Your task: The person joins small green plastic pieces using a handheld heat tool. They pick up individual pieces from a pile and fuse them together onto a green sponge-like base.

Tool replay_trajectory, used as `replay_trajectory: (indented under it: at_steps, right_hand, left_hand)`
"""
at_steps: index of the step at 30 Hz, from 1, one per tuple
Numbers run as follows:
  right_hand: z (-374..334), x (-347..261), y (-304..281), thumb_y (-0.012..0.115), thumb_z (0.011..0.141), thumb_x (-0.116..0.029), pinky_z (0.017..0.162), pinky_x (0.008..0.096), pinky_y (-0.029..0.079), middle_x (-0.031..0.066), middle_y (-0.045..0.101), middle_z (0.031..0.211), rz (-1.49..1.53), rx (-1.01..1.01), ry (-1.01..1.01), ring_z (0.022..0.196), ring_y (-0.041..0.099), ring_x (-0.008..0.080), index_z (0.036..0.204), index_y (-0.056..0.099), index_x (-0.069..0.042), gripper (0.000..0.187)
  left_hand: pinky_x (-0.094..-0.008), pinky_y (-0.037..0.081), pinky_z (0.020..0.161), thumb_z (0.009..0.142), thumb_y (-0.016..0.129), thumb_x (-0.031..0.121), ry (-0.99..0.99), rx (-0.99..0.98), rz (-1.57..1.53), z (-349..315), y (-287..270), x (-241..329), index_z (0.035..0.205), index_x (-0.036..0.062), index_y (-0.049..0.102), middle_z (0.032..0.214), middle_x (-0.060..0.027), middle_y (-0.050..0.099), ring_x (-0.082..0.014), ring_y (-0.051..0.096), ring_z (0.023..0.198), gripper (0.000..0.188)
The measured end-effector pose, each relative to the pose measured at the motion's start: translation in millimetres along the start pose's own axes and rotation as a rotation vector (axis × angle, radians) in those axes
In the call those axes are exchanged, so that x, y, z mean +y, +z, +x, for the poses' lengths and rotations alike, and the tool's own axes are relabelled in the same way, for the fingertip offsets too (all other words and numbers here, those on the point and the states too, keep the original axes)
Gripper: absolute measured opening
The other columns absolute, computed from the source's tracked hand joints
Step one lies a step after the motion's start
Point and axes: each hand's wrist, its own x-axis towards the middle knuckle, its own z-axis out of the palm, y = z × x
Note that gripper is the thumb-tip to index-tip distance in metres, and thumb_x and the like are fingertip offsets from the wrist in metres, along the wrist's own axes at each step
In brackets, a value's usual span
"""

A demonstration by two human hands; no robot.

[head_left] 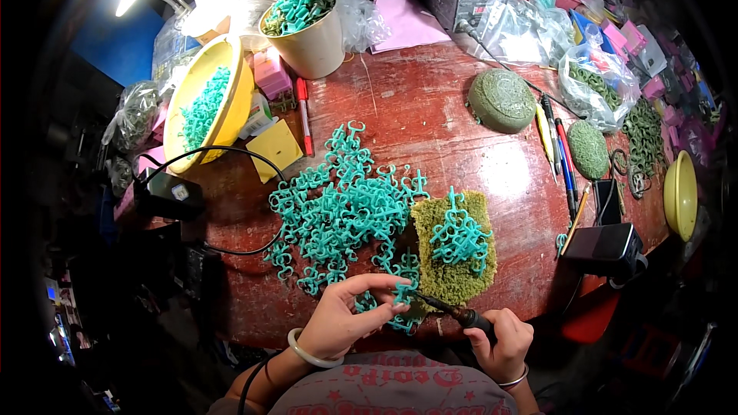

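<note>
My left hand (347, 313) pinches a small curly teal piece (401, 292) between thumb and fingertips. In my right hand (503, 342) is a pen-shaped tool with a black handle (475, 321) and a thin dark shaft; its tip is at or close to the teal piece, and whether they touch I cannot tell. Just beyond both hands lies a mossy green rectangular pad (457, 290) with a small heap of teal pieces (461, 240) on it. Left of the pad spreads a large tangled pile of similar teal pieces (330, 211).
A tilted yellow bowl (238, 100) and a white bucket (311, 54) hold more teal pieces at the far left. A black cable (254, 155) loops over the red table (415, 107). Rightward are green domes (501, 100), pens (565, 154) and a black box (603, 250).
</note>
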Motion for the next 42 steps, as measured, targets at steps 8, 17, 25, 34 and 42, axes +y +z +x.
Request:
replay_trajectory:
  at_steps: [8,17,25,34,42]
  right_hand:
    - [-2,1,0,0.073,0.087,-0.036,0.048,0.0373,0.039,0.0097,0.054,0.066,-0.008,-0.022,0.033,0.054,0.056,0.03,0.077,0.059,-0.002,0.038]
    - [0,0,1,0.074,0.086,-0.035,0.047,0.0369,0.038,0.0104,0.053,0.065,-0.006,-0.017,0.026,0.054,0.055,0.0303,0.078,0.058,-0.002,0.038]
    - [-3,1,-7,0.079,0.082,-0.03,0.045,0.0365,0.039,0.0088,0.052,0.064,0.125,0.115,0.035,0.051,0.053,0.0281,0.082,0.06,-0.003,0.034]
    - [0,6,-11,0.079,0.083,-0.028,0.045,0.0366,0.039,0.0085,0.053,0.065,-0.107,0.06,0.009,0.053,0.054,0.0278,0.081,0.059,-0.003,0.032]
    - [1,4,-2,0.079,0.082,-0.029,0.045,0.0348,0.041,0.0083,0.054,0.065,0.029,-0.006,-0.015,0.051,0.055,0.0268,0.08,0.059,-0.003,0.033]
  left_hand:
    - [-0.019,0.033,0.047,0.09,0.069,-0.001,0.014,-0.01,0.014,1,-1,-1,0.122,0.0022,0.066,0.089,-0.0018,0.061,-0.0018,0.051,0.061,0.033]
    - [-0.0182,0.034,0.047,0.09,0.069,-0.001,-0.016,-0.007,0.025,1,-2,0,0.122,0.003,0.066,0.089,-0.0018,0.062,-0.0018,0.052,0.062,0.033]
    - [-0.0183,0.033,0.047,0.089,0.071,0.002,0.034,-0.016,0.075,2,-1,0,0.12,0.0041,0.068,0.088,-0.0006,0.062,-0.0013,0.049,0.06,0.031]
    - [-0.0189,0.033,0.047,0.09,0.072,0.004,-0.018,-0.023,0.07,5,-1,0,0.121,0.0041,0.067,0.086,-0.0002,0.062,-0.0014,0.048,0.06,0.031]
    - [-0.0188,0.033,0.047,0.091,0.07,0.004,-0.006,-0.021,0.04,2,-2,0,0.121,0.0032,0.066,0.087,-0.0011,0.063,-0.0014,0.05,0.06,0.031]
